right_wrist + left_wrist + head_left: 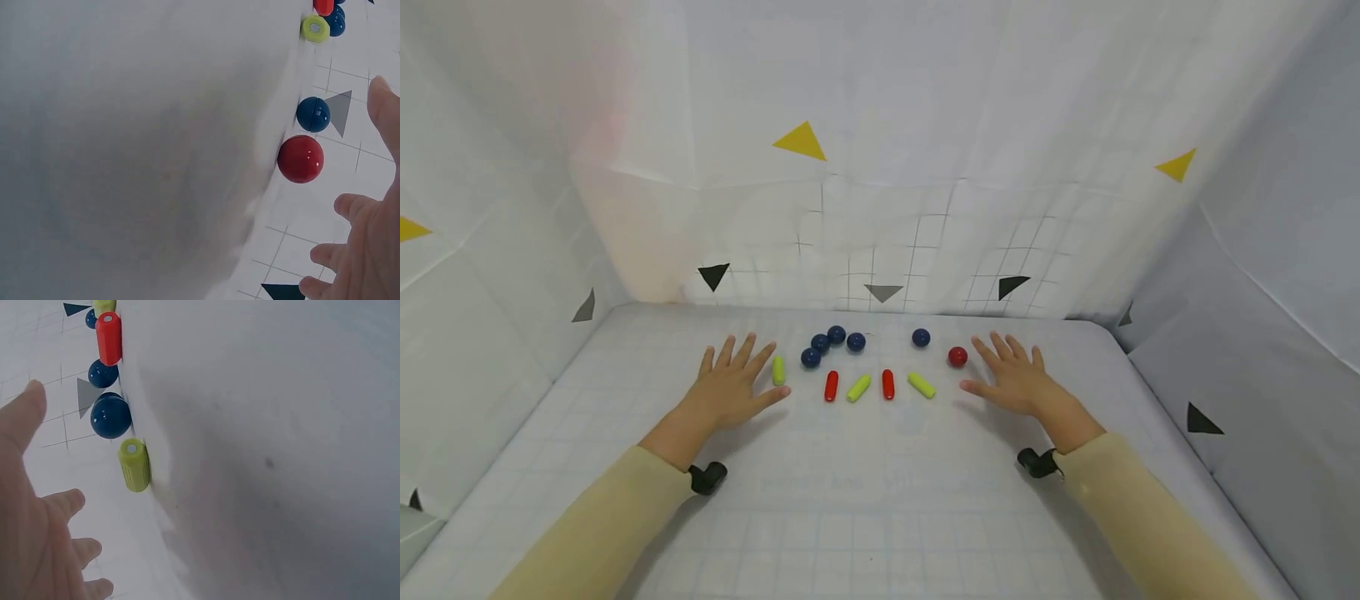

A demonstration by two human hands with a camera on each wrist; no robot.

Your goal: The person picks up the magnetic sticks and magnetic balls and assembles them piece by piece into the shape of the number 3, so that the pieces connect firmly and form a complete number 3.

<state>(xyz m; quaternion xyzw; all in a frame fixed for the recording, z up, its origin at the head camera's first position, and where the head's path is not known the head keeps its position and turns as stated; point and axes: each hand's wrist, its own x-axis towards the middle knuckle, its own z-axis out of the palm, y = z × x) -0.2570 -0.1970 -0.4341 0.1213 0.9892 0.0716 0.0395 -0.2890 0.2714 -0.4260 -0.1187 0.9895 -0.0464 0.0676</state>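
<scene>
My left hand [727, 392] hovers palm down with fingers spread, holding nothing. Close by its thumb and forefinger is a yellow-green ribbed cylinder [778, 371], also visible in the left wrist view [134, 465]. On the right, my right hand [1015, 379] is likewise spread in the air, nearest a glossy red ball [957, 357]. Between the hands lie two red cylinders, one [831, 386] left of the other [888, 384], and two more yellow-green cylinders [859, 387] set at a slant. Behind them several dark blue balls [820, 343] cluster, with a single blue ball [921, 337] farther right.
The white table [865, 533] has a faint grid. White sheets form a back wall [910, 100] and side walls, carrying yellow [801, 142], black [714, 275] and grey triangles [883, 292]. A black wrist camera [708, 478] sits at my left cuff, another [1037, 462] at my right.
</scene>
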